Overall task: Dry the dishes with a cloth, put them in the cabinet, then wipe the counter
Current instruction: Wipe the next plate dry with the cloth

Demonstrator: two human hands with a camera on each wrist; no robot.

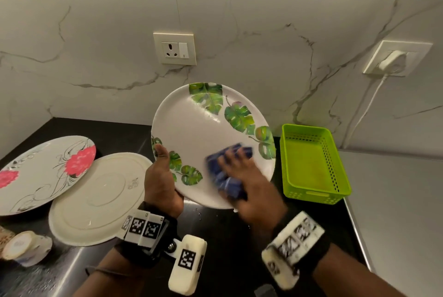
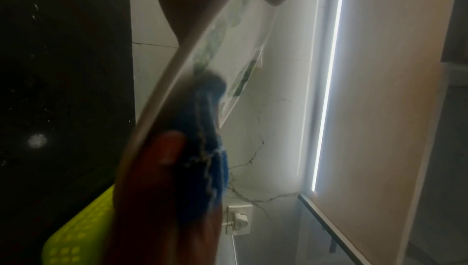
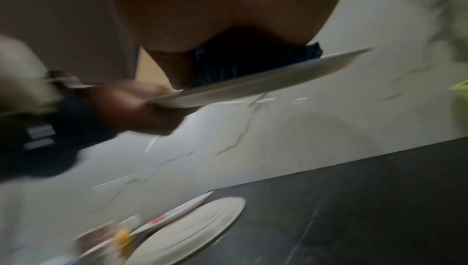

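A black bench (image 1: 230, 244) runs into a corner of white, grey-veined marble wall (image 1: 251, 8) that carries a socket plate (image 1: 174, 48) and a plugged-in charger (image 1: 393, 61). Above it the left hand (image 1: 161, 181) pinches the leaf-print plate (image 1: 196, 133) by its rim, thumb on top, while the right hand (image 1: 247, 184) presses a bunched blue cloth (image 1: 227, 176) flat against the plate's face, fingers spread. On the bench lie a rose-print plate (image 1: 45, 172) partly over an upturned plain plate (image 1: 96, 200) to the left, and a lime-green basket (image 1: 311, 164) to the right.
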